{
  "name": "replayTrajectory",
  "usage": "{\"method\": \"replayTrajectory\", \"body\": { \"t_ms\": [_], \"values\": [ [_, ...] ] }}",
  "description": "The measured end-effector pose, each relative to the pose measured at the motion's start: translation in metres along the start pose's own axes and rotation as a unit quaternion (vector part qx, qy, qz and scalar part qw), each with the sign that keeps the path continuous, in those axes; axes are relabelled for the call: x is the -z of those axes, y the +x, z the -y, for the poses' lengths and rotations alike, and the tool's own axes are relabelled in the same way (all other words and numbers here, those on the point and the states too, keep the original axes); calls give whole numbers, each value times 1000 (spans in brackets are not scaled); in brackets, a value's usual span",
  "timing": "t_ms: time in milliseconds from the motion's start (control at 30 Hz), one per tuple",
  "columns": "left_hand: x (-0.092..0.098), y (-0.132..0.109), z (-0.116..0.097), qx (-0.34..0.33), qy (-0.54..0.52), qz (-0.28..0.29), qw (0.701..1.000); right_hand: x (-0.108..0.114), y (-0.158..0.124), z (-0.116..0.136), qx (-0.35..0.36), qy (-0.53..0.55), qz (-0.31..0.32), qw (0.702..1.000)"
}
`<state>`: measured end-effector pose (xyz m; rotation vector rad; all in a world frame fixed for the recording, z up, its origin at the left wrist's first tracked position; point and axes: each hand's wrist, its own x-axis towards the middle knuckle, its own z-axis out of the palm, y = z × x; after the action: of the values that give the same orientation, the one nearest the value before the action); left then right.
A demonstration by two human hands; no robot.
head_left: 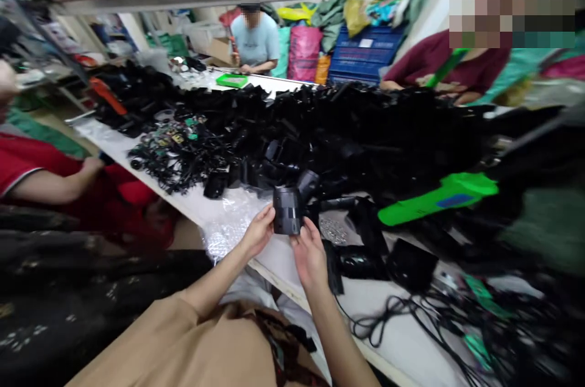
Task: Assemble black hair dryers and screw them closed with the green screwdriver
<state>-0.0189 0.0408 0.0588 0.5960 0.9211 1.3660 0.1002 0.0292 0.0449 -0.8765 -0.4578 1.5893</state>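
Both my hands hold one black plastic housing (287, 210) just above the front edge of a white table (283, 256). My left hand (258, 230) grips its left side with the fingers curled round it. My right hand (309, 253) grips its lower right side from below. A second black rounded part (307, 183) lies just behind the housing. Bubble wrap (223, 231) lies under my left hand.
A large heap of black plastic parts (347, 125) covers the table's middle. A green tool (436, 197) lies at right, black cables (411, 314) at the front right. A person's arm in a red sleeve (50, 183) rests at left. Two people sit across the table.
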Motion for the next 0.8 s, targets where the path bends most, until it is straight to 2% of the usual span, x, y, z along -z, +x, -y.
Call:
{"method": "replayTrajectory", "body": {
  "t_ms": [100,433,800],
  "values": [
    [18,5,-8,-28,-1,-16,999,-5,10,-16,-26,2,16,1000],
    [51,24,-16,-45,-27,-34,998,-28,35,-45,-26,-26,26,999],
    [73,29,-26,-43,-74,-69,994,-64,15,-51,45,-79,29,995]
  ]
}}
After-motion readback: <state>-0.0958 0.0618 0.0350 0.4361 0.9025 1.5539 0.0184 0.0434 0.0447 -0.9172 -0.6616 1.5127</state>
